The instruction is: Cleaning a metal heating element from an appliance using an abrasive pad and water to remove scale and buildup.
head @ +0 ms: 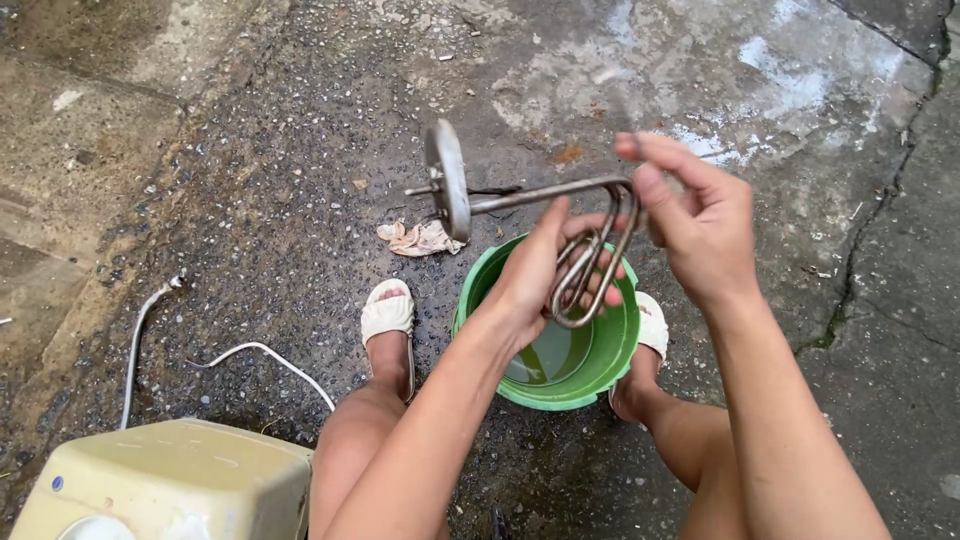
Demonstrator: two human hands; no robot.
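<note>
The heating element (pixel 560 225) sits in the middle of the frame, held up in the air above the green bucket (pixel 600 370), which stands on the wet concrete between the person's two sandalled feet. Its long axis runs nearly level across the picture: the round metal flange (pixel 448 178) points toward the upper left, the straight tubes lead rightward from it, and the looped coil end hangs down at centre right, directly over the bucket's mouth.

The left hand (pixel 540 275) comes up from the lower middle of the frame and lies under and around the coil loops, fingers curled so that the loops rest in its grasp. The right hand (pixel 695 225) comes in from the lower right and sits just beside the bend where the tubes turn into coil; thumb and forefinger are pressed together in a pinch at that bend, and whether something small is caught between them I cannot tell.

So both hands crowd the coil end, and the flange end juts free, well apart from either. A cream-coloured appliance casing (pixel 170 480) lies at lower left, a crumpled rag (pixel 420 238) beneath the flange
</note>
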